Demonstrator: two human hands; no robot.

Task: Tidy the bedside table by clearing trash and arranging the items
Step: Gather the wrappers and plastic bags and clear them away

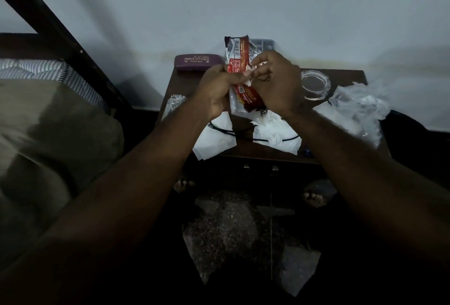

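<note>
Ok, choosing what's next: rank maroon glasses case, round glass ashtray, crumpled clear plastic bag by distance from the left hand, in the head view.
1. Maroon glasses case, back left.
2. Round glass ashtray, right side.
3. Crumpled clear plastic bag, far right.

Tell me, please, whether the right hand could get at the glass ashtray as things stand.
Probably yes: the ashtray sits uncovered beside the right hand, with nothing between them. That hand, though, grips the red wrapper along with the left hand, so it would need to let go first.

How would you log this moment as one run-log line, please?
left hand: grips red wrapper | right hand: pinches red wrapper | table: spectacle case, glass dish, tissues, plastic bag
</note>
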